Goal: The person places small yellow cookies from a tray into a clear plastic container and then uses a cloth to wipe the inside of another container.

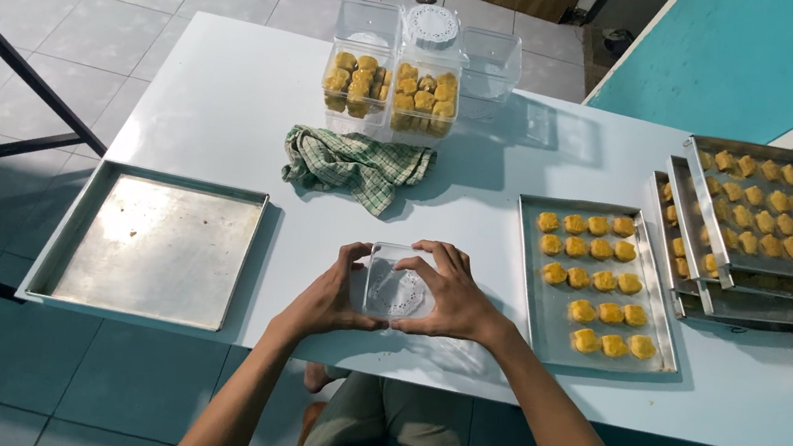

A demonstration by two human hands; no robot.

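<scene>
We are cupping a clear tub (392,288) at lower centre of the tabletop (230,102), left hand (332,298) and right hand (445,295) both wrapped on its sides, fingers curled, likely steadying it. A doily is lying inside it. A tray of cookies (597,278) is sitting just right, within reach. An empty tray (152,245) is lying at lower left. Filled tubs (392,91) and a checked cloth (355,166) are sitting above.

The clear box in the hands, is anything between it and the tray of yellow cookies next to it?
Nothing visible. The clear box sits held between the left hand and right hand, and only bare white table lies between it and the cookie tray. The checked cloth lies farther back, out of the way.
</scene>
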